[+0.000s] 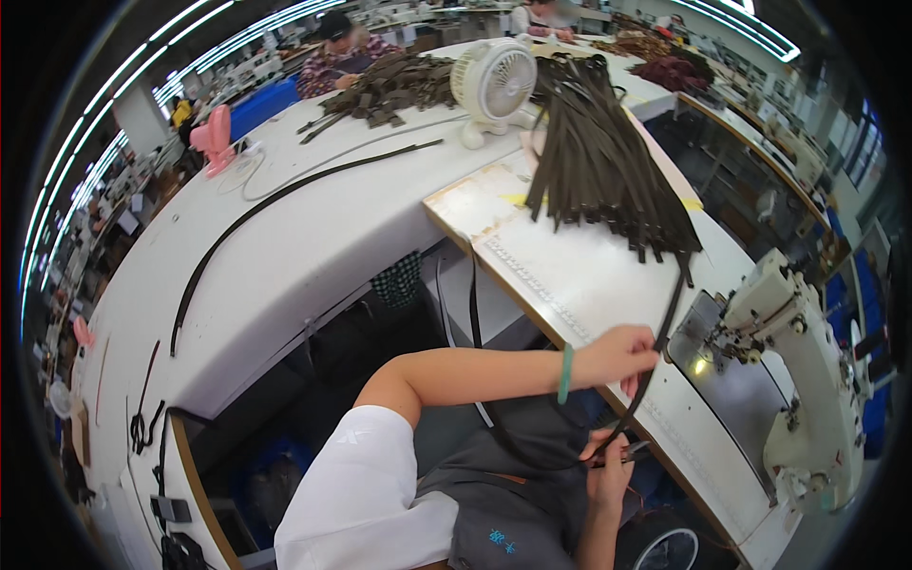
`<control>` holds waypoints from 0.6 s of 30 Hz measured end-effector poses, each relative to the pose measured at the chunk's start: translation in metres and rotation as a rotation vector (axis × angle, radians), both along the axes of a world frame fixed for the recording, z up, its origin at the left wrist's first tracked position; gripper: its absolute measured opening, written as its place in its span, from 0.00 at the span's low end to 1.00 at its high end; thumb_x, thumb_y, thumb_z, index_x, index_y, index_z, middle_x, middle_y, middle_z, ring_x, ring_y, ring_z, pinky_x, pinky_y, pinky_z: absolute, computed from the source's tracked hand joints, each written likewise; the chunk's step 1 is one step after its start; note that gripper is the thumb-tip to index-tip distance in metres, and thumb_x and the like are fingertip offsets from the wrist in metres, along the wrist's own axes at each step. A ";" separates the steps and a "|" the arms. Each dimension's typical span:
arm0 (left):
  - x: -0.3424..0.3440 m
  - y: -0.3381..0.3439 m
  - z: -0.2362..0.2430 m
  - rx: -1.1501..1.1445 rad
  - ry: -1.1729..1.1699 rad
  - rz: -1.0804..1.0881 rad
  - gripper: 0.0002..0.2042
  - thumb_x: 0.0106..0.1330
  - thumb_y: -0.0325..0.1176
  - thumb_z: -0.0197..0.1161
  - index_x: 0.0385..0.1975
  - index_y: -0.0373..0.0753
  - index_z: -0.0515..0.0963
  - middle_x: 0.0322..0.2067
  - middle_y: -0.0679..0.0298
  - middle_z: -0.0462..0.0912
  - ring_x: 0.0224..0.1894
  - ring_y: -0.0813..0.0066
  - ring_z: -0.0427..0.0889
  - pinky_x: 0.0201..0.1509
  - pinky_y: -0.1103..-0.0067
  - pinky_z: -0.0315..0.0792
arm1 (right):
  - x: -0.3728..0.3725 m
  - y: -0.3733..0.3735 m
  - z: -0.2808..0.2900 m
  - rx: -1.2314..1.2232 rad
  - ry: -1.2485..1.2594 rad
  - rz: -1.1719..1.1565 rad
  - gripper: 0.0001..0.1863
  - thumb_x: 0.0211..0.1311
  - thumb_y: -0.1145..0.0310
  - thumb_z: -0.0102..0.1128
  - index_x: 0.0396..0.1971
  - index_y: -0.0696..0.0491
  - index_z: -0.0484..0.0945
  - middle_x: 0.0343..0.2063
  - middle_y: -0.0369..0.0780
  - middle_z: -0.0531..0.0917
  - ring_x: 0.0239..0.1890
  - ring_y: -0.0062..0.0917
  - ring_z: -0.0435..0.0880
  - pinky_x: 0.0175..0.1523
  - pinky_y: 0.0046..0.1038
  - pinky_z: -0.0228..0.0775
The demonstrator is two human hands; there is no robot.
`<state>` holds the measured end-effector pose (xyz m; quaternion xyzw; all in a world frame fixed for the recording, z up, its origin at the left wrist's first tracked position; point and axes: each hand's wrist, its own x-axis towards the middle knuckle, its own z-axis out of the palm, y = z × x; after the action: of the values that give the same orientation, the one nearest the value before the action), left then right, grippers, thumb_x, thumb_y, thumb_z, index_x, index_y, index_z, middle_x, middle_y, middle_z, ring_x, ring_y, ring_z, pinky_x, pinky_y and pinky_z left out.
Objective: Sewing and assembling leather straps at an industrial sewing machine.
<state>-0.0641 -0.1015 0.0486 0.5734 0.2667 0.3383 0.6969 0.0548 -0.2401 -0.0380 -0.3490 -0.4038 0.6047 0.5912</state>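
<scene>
My left hand (pixel 622 359), a green band at its wrist, is closed around a long dark strap (pixel 663 332) at the white table's edge, just left of a sewing machine (pixel 793 370). The strap hangs down in a loop over my dark apron. Lower down, my right hand (pixel 608 465) grips the strap along with a small dark metal tool (pixel 635 451), which looks like snips, though it is partly hidden. A large bundle of dark straps (pixel 603 161) lies on the table (pixel 532 271) beyond my hands.
A white fan (pixel 492 81), a pink fan (pixel 214 138), a pile of short strips (pixel 389 90) and a loose black strap (pixel 228 214) are on the curved white worktop (pixel 161 275). A person in a patterned top (pixel 342 62) works across it; another person (pixel 541 21) sits farther back.
</scene>
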 end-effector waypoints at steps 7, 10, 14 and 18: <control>-0.004 0.078 -0.018 -0.195 0.005 0.177 0.05 0.60 0.30 0.56 0.26 0.35 0.72 0.16 0.67 0.75 0.14 0.82 0.72 0.18 0.88 0.65 | -0.017 -0.041 -0.014 -0.156 -0.016 0.278 0.09 0.64 0.70 0.45 0.26 0.57 0.69 0.27 0.39 0.78 0.34 0.19 0.76 0.33 0.15 0.61; 0.021 0.096 -0.018 -0.147 -0.075 0.018 0.05 0.60 0.27 0.53 0.32 0.35 0.75 0.25 0.64 0.78 0.23 0.83 0.74 0.27 0.87 0.67 | -0.007 -0.036 0.001 -0.154 -0.071 0.141 0.10 0.64 0.68 0.45 0.30 0.58 0.71 0.21 0.38 0.78 0.29 0.18 0.76 0.31 0.15 0.61; 0.056 0.116 -0.033 0.806 0.316 -0.245 0.19 0.52 0.18 0.46 0.45 0.34 0.72 0.51 0.57 0.71 0.50 0.65 0.70 0.49 0.79 0.67 | 0.002 -0.016 0.021 -0.372 0.172 -0.087 0.14 0.65 0.63 0.44 0.34 0.59 0.73 0.15 0.37 0.75 0.16 0.13 0.68 0.22 0.15 0.55; 0.079 0.115 -0.050 1.366 0.386 -0.337 0.18 0.54 0.22 0.50 0.47 0.33 0.68 0.54 0.56 0.67 0.56 0.60 0.64 0.55 0.75 0.64 | 0.009 0.003 0.023 -0.363 0.283 -0.176 0.13 0.64 0.65 0.45 0.35 0.59 0.73 0.15 0.36 0.75 0.13 0.10 0.59 0.18 0.15 0.45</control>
<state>0.0150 0.0132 -0.0017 0.9630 0.0224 0.2103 0.1669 0.0635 -0.2375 -0.0153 -0.3949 -0.1698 0.6564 0.6200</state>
